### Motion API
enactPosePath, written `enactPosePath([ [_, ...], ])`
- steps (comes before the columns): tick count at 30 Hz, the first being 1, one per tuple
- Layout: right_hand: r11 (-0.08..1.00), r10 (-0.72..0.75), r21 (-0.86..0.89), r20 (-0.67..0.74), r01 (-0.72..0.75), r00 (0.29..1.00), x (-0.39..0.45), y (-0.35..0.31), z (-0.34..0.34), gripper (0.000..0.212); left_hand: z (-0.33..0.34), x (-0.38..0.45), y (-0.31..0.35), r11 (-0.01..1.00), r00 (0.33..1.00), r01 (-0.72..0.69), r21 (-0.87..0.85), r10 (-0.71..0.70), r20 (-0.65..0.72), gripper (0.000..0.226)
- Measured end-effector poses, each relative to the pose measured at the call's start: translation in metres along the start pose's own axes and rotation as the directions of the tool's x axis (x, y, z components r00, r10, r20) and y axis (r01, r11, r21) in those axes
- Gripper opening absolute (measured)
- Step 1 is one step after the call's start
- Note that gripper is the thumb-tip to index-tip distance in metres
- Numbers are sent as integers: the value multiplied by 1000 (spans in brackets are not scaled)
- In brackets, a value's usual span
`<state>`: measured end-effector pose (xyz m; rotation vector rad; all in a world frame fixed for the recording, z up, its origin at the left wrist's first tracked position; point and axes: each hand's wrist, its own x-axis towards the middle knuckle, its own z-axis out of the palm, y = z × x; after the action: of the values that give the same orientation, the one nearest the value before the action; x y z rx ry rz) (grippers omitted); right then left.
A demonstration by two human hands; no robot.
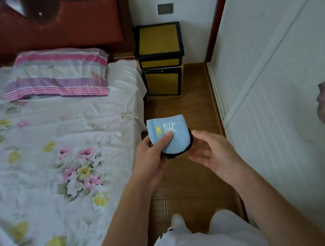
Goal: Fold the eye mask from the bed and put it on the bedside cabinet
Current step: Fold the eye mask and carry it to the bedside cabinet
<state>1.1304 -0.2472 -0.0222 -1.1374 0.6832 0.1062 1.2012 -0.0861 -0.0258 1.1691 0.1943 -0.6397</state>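
Note:
The light blue eye mask (176, 140), folded in half with a black edge and a white eyelash print, is held over the floor beside the bed (54, 152). My left hand (152, 157) grips it, thumb pressed on its front. Just to the right of the mask, my right hand (207, 149) has its fingers apart, fingertips near the mask's black edge; I cannot tell whether they touch. The yellow bedside cabinet (158, 36) with dark trim stands ahead, against the wall by the headboard.
A striped pillow (57, 74) lies at the head of the bed on the floral cover. A white wardrobe wall (280, 80) bounds the narrow wooden floor strip (186, 101) on the right. My legs in white show below.

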Motion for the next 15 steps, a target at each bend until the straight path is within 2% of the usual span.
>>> enactPosePath([
  [8,999,4,43,-20,-3,1000,99,-63,5,34,19,99,40,1000,1000,-20,12,21,-20,36],
  [15,999,19,37,45,-21,999,213,-137,-4,33,60,217,86,999,998,-42,17,43,-54,33],
])
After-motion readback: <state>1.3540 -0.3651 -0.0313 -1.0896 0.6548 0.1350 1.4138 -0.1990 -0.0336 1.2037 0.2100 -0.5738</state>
